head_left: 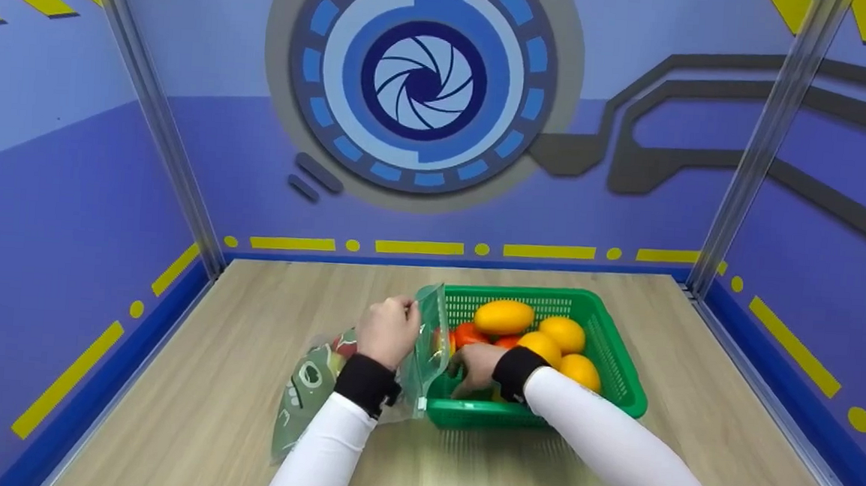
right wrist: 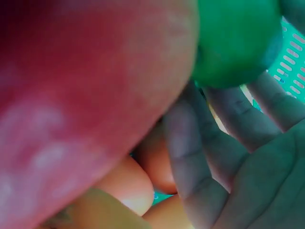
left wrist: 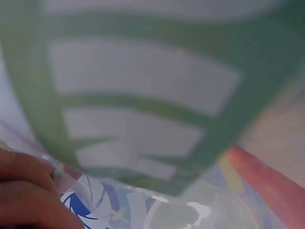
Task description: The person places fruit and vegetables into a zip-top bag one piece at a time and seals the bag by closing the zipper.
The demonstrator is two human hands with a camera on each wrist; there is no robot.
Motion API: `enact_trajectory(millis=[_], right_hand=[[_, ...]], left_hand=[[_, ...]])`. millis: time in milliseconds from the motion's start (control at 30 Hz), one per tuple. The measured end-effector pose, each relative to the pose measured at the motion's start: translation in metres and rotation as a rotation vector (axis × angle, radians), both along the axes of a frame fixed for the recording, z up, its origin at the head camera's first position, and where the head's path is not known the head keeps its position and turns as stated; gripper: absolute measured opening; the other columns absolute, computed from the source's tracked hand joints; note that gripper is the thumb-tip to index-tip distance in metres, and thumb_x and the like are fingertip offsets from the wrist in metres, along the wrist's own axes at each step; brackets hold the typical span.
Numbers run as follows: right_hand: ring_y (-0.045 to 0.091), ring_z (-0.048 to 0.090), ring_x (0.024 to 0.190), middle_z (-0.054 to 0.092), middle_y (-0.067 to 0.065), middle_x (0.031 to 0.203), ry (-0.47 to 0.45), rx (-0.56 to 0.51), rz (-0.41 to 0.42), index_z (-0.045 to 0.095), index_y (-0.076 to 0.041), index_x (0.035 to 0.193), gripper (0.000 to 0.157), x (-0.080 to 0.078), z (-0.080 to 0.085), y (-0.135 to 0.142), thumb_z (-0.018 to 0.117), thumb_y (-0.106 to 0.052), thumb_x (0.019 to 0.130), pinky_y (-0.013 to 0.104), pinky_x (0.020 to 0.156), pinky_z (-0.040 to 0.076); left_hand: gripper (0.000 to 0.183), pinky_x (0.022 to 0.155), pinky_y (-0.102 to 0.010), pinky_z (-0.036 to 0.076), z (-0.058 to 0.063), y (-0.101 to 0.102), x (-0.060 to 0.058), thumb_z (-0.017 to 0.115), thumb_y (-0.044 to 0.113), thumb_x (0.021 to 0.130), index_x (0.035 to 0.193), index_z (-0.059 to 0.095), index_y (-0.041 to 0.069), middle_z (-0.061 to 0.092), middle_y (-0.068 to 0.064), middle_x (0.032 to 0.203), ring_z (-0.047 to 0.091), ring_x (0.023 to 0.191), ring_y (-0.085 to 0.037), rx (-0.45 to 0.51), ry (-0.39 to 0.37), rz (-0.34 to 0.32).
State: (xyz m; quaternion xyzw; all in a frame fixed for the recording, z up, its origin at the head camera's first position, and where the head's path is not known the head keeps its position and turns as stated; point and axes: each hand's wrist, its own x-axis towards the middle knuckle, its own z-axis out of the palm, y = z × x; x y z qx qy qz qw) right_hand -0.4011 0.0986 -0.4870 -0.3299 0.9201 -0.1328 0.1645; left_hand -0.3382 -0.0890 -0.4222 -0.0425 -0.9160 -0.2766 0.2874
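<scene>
My left hand [head_left: 388, 332] grips the upper rim of a clear zip bag [head_left: 432, 325] with a green printed pattern. The bag's mouth stands at the left side of a green basket [head_left: 621, 360], and red shapes show through its wall. Its print [left wrist: 143, 100] fills most of the left wrist view, with left fingers [left wrist: 28, 195] at the edge. Inside the basket, my right hand [head_left: 478, 364] has its fingers and thumb round a green round fruit [right wrist: 238, 43]. A large red fruit [right wrist: 95, 95] is close to the right wrist camera and hides part of the view.
The basket also holds a yellow mango [head_left: 504, 317], several oranges [head_left: 563, 333] and red fruit [head_left: 470, 334]. It stands on a wooden table [head_left: 206, 394]. Blue-purple printed panels [head_left: 212, 162] with metal posts enclose the table at the back and both sides.
</scene>
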Motion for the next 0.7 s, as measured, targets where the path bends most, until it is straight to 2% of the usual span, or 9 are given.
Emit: enact_trajectory(millis=[167,367,567,700], right_hand=[[0.012,0.062,0.081,0.077,0.007,0.102,0.022,0.014,0.028,0.076,-0.008,0.113,0.038,0.000,0.000,0.003,0.087,-0.026,0.081,0.035,0.079,0.056],[0.014,0.062,0.091,0.074,0.003,0.113,-0.005,-0.032,-0.070,0.072,-0.012,0.122,0.045,-0.003,-0.005,0.006,0.085,-0.031,0.084,0.041,0.093,0.055],[0.021,0.065,0.099,0.073,0.009,0.120,0.025,-0.168,-0.136,0.068,-0.007,0.125,0.045,-0.006,-0.002,0.008,0.078,-0.034,0.090,0.046,0.099,0.053],[0.021,0.068,0.097,0.073,0.012,0.121,0.013,-0.278,-0.223,0.065,-0.005,0.130,0.048,-0.008,0.009,0.011,0.075,-0.035,0.093,0.044,0.092,0.057]], left_hand=[[0.023,0.048,-0.035,0.044,0.000,0.001,0.001,0.064,0.020,0.099,0.086,0.078,0.006,0.071,-0.008,0.070,0.063,0.057,-0.021,0.015,-0.040,0.010],[0.024,0.049,-0.033,0.045,-0.001,0.002,0.000,0.064,0.021,0.100,0.087,0.078,0.006,0.071,-0.007,0.070,0.061,0.056,-0.018,0.026,-0.076,0.013],[0.023,0.050,-0.033,0.045,0.000,0.002,0.000,0.064,0.020,0.099,0.087,0.078,0.006,0.072,-0.008,0.072,0.062,0.057,-0.019,0.025,-0.056,0.005],[0.023,0.049,-0.034,0.045,0.002,0.002,-0.001,0.065,0.020,0.099,0.085,0.078,0.006,0.072,-0.008,0.071,0.062,0.057,-0.020,0.017,-0.042,0.008]])
